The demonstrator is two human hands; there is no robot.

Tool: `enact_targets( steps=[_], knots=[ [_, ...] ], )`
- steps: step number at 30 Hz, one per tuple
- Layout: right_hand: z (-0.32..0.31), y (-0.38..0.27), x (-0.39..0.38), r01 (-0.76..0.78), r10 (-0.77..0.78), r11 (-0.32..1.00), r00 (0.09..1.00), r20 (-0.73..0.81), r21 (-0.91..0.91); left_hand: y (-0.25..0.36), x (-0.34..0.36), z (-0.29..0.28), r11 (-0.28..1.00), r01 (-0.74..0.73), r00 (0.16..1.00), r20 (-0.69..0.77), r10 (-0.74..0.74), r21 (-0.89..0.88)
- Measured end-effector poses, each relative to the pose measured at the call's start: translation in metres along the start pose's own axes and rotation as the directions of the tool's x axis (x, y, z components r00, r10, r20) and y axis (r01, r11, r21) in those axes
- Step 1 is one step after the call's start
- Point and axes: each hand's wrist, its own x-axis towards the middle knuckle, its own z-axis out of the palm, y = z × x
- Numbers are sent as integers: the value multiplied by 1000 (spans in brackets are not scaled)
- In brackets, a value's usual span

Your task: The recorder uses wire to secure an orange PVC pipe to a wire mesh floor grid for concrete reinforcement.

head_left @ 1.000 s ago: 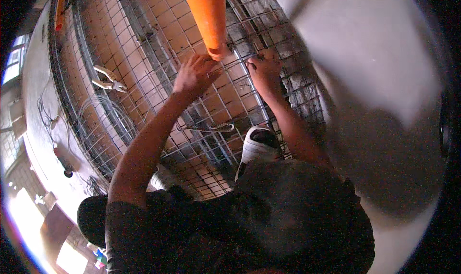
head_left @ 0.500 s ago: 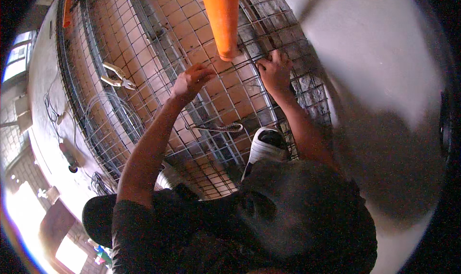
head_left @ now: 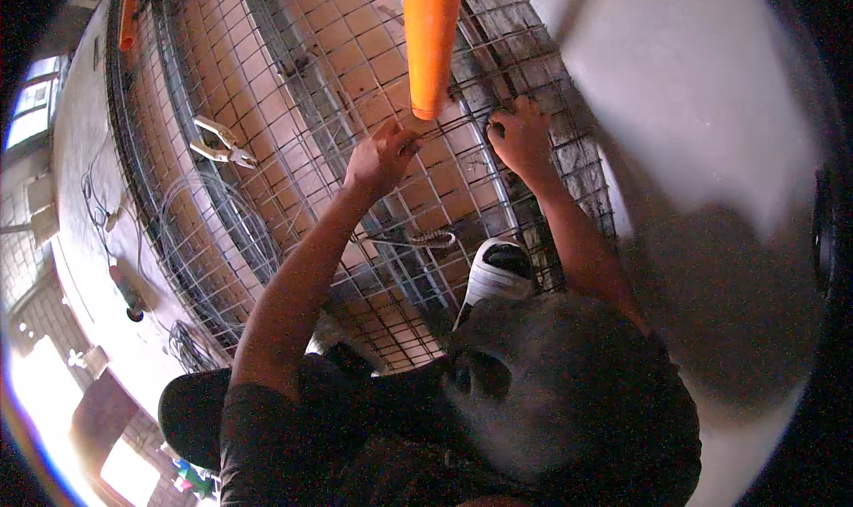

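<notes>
White shoe (head_left: pixel 500 276): over mesh, nearest body.
Left hand (head_left: pixel 384 158): just moved toward right hand, fingers curled tighter than half a second ago; grip can't tell. Likely means close two-handed work at one spot.
Right hand (head_left: pixel 522 143): at mesh, thumb and finger bent together; grip can't tell.
Wire mesh (head_left: pixel 306 165): under both hands.
Orange tube (head_left: pixel 432 54): lower end between hands, leans differently now.
Pliers (head_left: pixel 222 143): left, unmoved.
</notes>
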Motion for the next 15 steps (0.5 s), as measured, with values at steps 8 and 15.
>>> enact_targets(
  steps=[8, 15],
  knots=[
    [-3, -7, -6, -124, 125, 990, 992, -2, 63, 3, 2, 2, 991, -125, 989, -70, 128, 44],
    [-1, -1, -12, -64, 67, 992, 997, -26, 110, 23, 7, -11, 993, 82, 996, -24, -84, -80]
  ],
)
